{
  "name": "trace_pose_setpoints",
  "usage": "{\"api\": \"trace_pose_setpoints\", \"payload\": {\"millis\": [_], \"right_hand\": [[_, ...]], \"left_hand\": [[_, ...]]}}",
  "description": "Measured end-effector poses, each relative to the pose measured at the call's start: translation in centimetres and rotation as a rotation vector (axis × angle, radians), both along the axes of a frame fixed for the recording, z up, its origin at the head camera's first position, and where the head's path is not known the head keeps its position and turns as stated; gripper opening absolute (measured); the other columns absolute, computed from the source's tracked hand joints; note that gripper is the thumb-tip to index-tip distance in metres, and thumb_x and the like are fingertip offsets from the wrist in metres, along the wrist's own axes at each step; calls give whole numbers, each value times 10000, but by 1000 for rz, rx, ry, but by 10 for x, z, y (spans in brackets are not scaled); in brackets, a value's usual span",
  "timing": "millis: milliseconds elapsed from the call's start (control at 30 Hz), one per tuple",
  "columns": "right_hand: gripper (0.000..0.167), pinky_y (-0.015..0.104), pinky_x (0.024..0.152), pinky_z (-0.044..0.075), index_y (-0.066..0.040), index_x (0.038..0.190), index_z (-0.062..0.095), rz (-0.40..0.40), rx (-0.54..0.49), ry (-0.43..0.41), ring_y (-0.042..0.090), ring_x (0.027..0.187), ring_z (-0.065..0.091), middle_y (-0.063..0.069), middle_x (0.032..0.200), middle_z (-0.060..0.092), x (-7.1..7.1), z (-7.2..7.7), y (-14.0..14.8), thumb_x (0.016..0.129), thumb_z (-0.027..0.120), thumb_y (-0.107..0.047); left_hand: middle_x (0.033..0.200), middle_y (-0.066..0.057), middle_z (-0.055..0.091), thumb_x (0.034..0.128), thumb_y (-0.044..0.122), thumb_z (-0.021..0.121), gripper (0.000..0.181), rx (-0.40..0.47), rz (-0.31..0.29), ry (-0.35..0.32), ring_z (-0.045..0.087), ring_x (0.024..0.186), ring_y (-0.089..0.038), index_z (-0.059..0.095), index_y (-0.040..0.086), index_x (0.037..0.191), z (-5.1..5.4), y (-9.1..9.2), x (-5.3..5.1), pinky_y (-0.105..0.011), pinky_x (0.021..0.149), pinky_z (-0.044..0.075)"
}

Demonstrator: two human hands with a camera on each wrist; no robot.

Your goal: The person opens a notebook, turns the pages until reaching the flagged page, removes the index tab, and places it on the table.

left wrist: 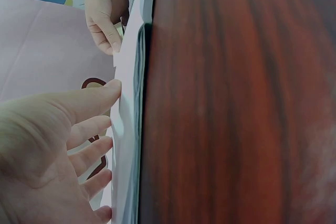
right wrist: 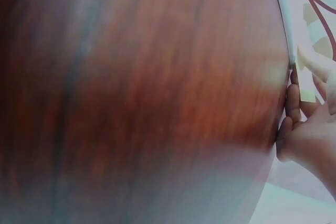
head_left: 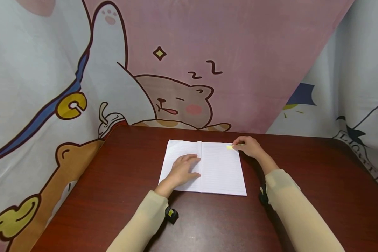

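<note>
An open notebook (head_left: 220, 171) with ruled white pages lies on the table. Across its left page my left hand (head_left: 183, 169) rests with fingers spread, thumb and fingertips touching the paper near the fold; the left wrist view shows these fingertips (left wrist: 107, 142) against the page. At the top right corner of the notebook, my right hand (head_left: 249, 146) pinches a small yellow sticky note (head_left: 229, 147) between thumb and fingers. Part of the note lies over the right page and sticks out past its edge. The right wrist view shows the yellow strip (right wrist: 306, 85) by the thumb, fingers partly below the page edge.
The dark reddish-brown wooden table (head_left: 119, 175) extends around the notebook on all sides. Behind it hangs a cloth backdrop (head_left: 239, 70) printed with cartoon animals. Each wrist carries a small black camera, one of them (head_left: 171, 214) on the left.
</note>
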State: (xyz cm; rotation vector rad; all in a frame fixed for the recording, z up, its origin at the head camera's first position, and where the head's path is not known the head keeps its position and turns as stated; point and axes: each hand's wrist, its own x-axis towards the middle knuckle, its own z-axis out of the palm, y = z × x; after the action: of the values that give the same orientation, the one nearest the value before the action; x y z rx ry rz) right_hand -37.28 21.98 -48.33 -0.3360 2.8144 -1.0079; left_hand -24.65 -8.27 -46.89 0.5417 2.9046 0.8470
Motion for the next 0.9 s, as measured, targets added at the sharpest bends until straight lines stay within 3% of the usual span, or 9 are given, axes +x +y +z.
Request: {"api": "trace_pose_setpoints", "payload": {"millis": [200,500,900], "right_hand": [[173,619,995,321,-82,1024,693,8,-18,-14,347,1058,519,179,1140,656,1,1,0,965,649,-239],[198,444,884,433,-48,1042,687,15,-69,-29,305,1003,522,193,1152,653,2,0,0,975,646,-229],[193,329,789,409,-8,1065,662,5,-150,-69,269,944,500,178,1080,629,2,4,3,989,624,-182]], "left_hand": [[1503,-109,486,871,225,760,577,-5,-6,0,396,1407,-355,564,89,1396,2,0,1,-581,1164,286],[1494,-112,493,875,236,759,567,-17,-19,13,409,1397,-354,570,81,1387,1,-1,0,-572,1160,297],[1511,-100,478,887,238,749,571,-15,-13,-6,385,1417,-353,556,93,1405,0,-1,-1,-569,1172,284]]}}
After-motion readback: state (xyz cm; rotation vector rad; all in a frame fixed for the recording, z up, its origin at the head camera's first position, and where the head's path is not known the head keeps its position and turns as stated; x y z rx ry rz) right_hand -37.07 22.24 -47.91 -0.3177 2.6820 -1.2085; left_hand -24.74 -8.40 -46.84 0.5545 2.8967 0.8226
